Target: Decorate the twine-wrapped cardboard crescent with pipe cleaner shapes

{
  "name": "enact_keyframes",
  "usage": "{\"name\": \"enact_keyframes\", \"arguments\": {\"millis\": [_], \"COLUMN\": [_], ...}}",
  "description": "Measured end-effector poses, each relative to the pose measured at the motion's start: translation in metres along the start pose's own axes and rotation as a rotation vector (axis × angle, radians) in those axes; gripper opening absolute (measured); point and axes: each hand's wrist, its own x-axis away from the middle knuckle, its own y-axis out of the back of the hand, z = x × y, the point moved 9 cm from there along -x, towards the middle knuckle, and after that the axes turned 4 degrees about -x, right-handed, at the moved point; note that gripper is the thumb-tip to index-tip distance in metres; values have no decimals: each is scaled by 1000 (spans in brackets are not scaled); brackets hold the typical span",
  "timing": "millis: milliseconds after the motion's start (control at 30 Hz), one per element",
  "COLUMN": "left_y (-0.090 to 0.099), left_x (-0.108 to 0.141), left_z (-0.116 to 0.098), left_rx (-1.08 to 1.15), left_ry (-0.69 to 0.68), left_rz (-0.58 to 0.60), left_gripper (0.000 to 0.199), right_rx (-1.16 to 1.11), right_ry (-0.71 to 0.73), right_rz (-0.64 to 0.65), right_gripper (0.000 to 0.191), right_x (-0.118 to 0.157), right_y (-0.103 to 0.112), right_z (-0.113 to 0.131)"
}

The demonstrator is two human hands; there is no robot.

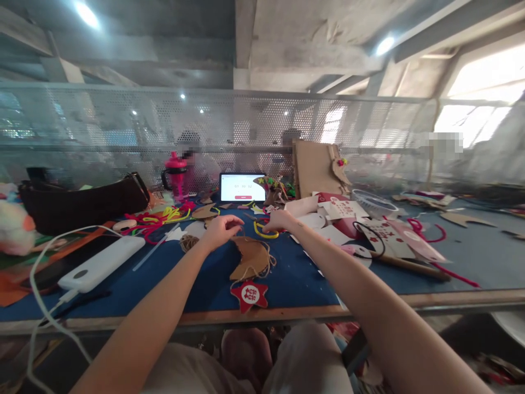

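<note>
My left hand hovers above the blue tabletop with its fingers curved and apart, holding nothing I can see. Just below and right of it lies a brown cardboard crescent with twine along its edge. From the crescent's lower end hangs a red star with a white printed disc. My right hand reaches farther in, its fingers bent down at a bent yellow pipe cleaner. Its fingertips are partly hidden, so a grip cannot be made out. A ball of twine sits under my left wrist.
A lit tablet stands at the back beside a pink bottle. Left are a white power bank with a cable and a dark bag. Printed papers, a wooden stick and cardboard lie or stand right.
</note>
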Motion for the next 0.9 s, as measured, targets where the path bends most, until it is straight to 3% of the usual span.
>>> {"name": "enact_keyframes", "arguments": {"millis": [167,367,600,733,900], "left_y": [4,7,6,6,4], "left_x": [0,-3,-4,-5,-7], "left_z": [-6,-2,0,1,1], "left_rx": [-198,-279,-246,-221,-210], "left_ry": [-75,-133,-98,-87,-100], "left_rz": [-48,-123,-115,-132,-134], "left_gripper": [16,15,15,16,16], "right_rx": [-63,-243,-44,196,293], "right_ry": [19,129,164,210,240], "right_rz": [-24,-71,64,101,147], "right_gripper": [51,65,66,72,73], "right_x": [17,65,108,116,119], "right_y": [17,23,16,15,9], "right_z": [-24,-29,-21,-11,1]}}
